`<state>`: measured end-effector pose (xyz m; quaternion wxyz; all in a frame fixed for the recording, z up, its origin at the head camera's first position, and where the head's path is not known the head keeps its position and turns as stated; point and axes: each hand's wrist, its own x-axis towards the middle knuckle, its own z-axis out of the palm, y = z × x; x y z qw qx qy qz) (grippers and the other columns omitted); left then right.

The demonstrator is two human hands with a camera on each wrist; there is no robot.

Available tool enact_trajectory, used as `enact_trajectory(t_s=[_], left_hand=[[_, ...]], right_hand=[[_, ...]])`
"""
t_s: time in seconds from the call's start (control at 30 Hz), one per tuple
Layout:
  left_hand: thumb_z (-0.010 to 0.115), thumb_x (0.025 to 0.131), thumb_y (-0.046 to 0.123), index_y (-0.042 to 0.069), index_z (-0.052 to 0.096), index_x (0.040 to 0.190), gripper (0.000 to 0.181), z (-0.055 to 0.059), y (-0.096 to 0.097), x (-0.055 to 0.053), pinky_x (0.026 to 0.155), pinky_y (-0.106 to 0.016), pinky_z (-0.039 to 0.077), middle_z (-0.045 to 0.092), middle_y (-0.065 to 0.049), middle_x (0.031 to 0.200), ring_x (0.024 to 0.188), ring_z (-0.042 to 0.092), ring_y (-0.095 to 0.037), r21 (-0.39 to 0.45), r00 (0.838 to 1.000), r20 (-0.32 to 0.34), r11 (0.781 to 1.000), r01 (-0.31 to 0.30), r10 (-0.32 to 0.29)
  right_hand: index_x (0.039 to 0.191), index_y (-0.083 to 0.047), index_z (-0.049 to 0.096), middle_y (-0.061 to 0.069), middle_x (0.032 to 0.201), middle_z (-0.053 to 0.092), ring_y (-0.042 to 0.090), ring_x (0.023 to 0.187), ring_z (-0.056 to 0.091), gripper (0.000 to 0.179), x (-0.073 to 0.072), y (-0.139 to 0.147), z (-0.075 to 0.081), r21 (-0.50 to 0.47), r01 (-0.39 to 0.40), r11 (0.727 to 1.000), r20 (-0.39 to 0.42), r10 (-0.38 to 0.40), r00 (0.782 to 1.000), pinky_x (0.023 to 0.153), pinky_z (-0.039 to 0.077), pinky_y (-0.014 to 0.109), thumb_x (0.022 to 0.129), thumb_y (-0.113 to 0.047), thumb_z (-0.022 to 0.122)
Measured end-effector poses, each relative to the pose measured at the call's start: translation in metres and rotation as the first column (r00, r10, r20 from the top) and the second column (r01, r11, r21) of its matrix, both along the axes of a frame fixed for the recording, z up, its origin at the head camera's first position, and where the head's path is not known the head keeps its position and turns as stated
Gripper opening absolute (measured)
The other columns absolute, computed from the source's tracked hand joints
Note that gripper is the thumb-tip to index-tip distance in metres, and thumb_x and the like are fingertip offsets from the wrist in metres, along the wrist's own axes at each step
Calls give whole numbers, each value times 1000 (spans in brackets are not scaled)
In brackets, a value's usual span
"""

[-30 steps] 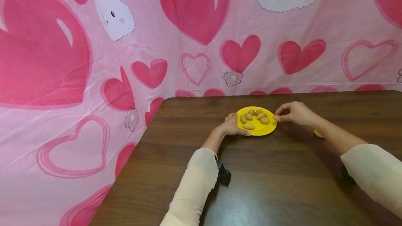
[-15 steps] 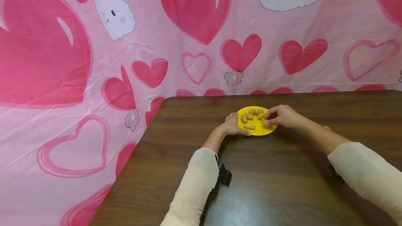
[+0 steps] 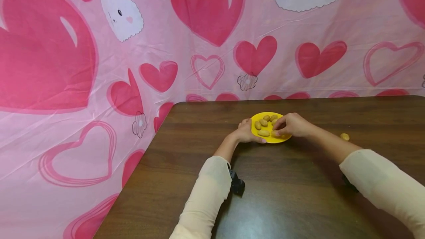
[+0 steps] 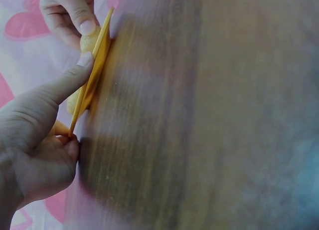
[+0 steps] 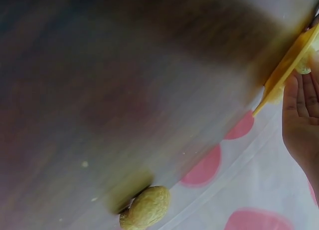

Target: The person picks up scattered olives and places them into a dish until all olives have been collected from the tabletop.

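A round yellow plate (image 3: 282, 139) sits toward the back of the table, carrying several small tan potatoes (image 3: 263, 133). My left hand (image 3: 245, 132) grips its left rim; in the left wrist view the thumb lies over the plate's edge and the fingers curl beneath it. Over the plate's right part, my right hand (image 3: 295, 124) pinches a potato (image 3: 274, 133) between thumb and fingertips, low beside the others. That hand hides part of the plate and some of the potatoes behind it.
Another potato (image 5: 150, 206) lies on the brown wooden table (image 3: 282, 180), right of the plate and just beyond my right forearm. A pink curtain with hearts (image 3: 206, 10) hangs behind the table and along its left side.
My right hand has carried its potato from the plate's right rim leftward and down onto the plate. The loose potato on the table now shows past my forearm. My left hand keeps its hold.
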<state>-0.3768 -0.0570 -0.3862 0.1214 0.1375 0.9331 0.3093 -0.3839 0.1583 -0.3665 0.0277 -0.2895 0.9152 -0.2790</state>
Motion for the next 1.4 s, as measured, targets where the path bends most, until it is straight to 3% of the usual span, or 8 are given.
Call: enact_trajectory(t_s=[0.27,1.0,1.2,1.4], left_hand=[[77,71,43,6,16,147,104,-2,0,-1,107,-36,25,20,-8,148,130,23,-23,2,1000,-16,1000,0,0],[76,71,43,6,20,146,101,-1,0,0,106,-39,25,23,-9,147,128,24,-24,16,1000,-19,1000,14,-14],[76,71,43,7,18,147,102,0,0,1,106,-41,25,21,-9,147,128,23,-24,20,1000,-7,1000,10,-10],[77,71,43,7,18,147,102,0,0,2,107,-40,24,21,-9,148,129,23,-24,18,1000,-6,1000,6,-6]], right_hand=[[87,-8,75,8,95,68,27,93,59,13,3,-5,0,32,-16,999,-42,17,999,88,44,47,77,-15,75],[88,-10,75,6,95,68,27,93,58,17,2,-5,-2,39,15,999,-40,-13,999,88,43,47,75,-21,77],[93,-8,75,10,101,68,30,100,57,22,3,-1,3,10,32,999,-14,-32,999,91,42,47,76,-21,76],[95,-6,74,9,98,69,29,97,58,19,6,8,10,-30,53,998,-6,-53,999,87,45,46,79,-14,74]])
